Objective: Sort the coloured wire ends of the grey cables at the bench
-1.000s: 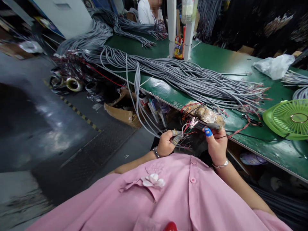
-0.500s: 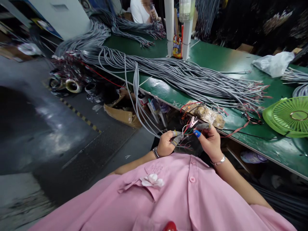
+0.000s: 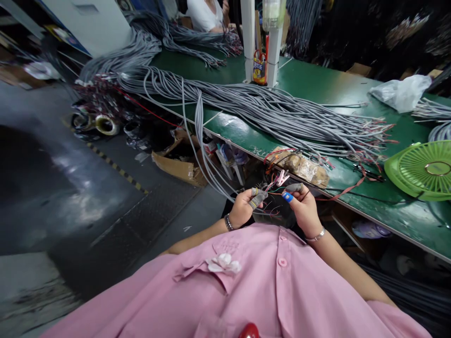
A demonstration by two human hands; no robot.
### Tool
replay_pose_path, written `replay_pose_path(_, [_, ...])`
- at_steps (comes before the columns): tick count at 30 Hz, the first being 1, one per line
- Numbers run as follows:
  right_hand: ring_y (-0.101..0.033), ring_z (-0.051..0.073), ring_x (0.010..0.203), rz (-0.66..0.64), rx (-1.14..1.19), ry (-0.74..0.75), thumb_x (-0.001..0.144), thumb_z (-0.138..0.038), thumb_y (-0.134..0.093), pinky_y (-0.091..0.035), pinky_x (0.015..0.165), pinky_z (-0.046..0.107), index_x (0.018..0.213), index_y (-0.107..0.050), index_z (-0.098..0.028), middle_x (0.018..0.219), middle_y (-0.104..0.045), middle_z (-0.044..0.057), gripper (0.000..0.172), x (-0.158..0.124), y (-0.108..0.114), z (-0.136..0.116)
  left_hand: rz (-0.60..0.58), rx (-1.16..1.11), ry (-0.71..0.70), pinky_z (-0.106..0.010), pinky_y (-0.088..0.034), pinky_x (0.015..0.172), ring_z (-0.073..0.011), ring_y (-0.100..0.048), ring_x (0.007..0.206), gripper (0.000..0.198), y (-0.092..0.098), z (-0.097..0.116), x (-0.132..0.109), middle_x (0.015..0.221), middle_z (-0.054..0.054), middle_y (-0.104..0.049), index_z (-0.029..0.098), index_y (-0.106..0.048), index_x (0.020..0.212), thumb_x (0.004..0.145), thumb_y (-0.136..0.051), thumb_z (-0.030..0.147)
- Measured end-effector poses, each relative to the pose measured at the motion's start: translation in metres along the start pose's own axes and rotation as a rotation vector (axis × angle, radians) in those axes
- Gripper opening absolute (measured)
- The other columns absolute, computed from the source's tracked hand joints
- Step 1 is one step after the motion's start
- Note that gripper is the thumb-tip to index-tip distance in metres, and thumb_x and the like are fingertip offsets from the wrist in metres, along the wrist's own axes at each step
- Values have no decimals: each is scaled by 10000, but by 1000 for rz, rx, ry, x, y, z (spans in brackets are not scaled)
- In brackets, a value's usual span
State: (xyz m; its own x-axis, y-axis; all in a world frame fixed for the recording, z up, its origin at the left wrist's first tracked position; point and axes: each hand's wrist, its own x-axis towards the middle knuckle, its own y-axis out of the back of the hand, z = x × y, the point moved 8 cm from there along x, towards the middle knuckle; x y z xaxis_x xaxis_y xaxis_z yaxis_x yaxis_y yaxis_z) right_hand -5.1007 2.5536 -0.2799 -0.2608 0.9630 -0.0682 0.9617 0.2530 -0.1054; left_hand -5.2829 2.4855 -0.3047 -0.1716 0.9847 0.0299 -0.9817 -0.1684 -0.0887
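My left hand [image 3: 244,206] is closed on the end of a grey cable [image 3: 202,159] that hangs down from the green workbench [image 3: 317,89]. Thin coloured wires [image 3: 273,195] fan out of that cable end between my hands. My right hand [image 3: 303,206], with a blue cot on one fingertip and grey cots on others, pinches those wires close to my left hand. Both hands sit just below the bench's front edge, under a taped brown fixture [image 3: 299,165] with a pink clip [image 3: 281,178].
A big bundle of grey cables [image 3: 268,110] lies across the bench. A green fan [image 3: 421,169] rests at the right, a white bag [image 3: 400,91] behind it. White posts [image 3: 250,37] stand mid-bench. Another person [image 3: 207,14] sits at the far end. Cardboard [image 3: 176,162] and tape rolls [image 3: 102,124] lie on the floor.
My right hand has moved left, from out by the fixture towards my left hand, and now pinches the wires. My left hand has kept its hold on the cable end.
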Motion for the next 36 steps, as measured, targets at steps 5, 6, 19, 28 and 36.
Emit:
replay_pose_path(5, [-315,49,449,-26,120,-143,638,-326,-843,-222,386,197,854,-607,-209,614,-506,-64,341,3,-7,14,-20,-103,40,-228,-418,607,-99,-520,590,335,-2,-6,0,634,-8,-611,128,-697,899,851,-655,457])
replay_pose_path(6, [-276,42,440,-32,149,-155,636,-315,-846,-189,385,194,847,-604,-207,586,-460,-79,338,4,-8,13,-38,-119,43,-228,-407,596,-97,-509,581,342,-3,-6,0,625,-7,-604,127,-698,886,849,-655,464])
replay_pose_path(19, [-585,138,658,-67,35,44,666,-289,-832,-474,564,259,864,-652,-240,826,-687,16,272,0,-9,-34,-119,4,32,-223,-430,587,-97,-518,583,354,-7,-3,-1,625,-10,-605,124,-676,814,829,-672,478])
replay_pose_path(28, [-669,225,861,-315,-669,516,742,-68,-612,-522,787,374,969,-702,-284,945,-733,29,326,-33,-33,-80,65,511,-386,-293,-489,695,-162,-618,718,195,1,21,-5,790,-69,-709,178,-742,971,871,-635,307])
replay_pose_path(36, [-633,198,793,-579,-862,683,696,11,-497,-490,696,325,956,-659,-244,991,-725,60,398,-56,-68,-49,51,353,-315,-270,-527,719,-152,-652,773,212,-6,23,0,902,-69,-715,161,-694,1054,903,-598,274])
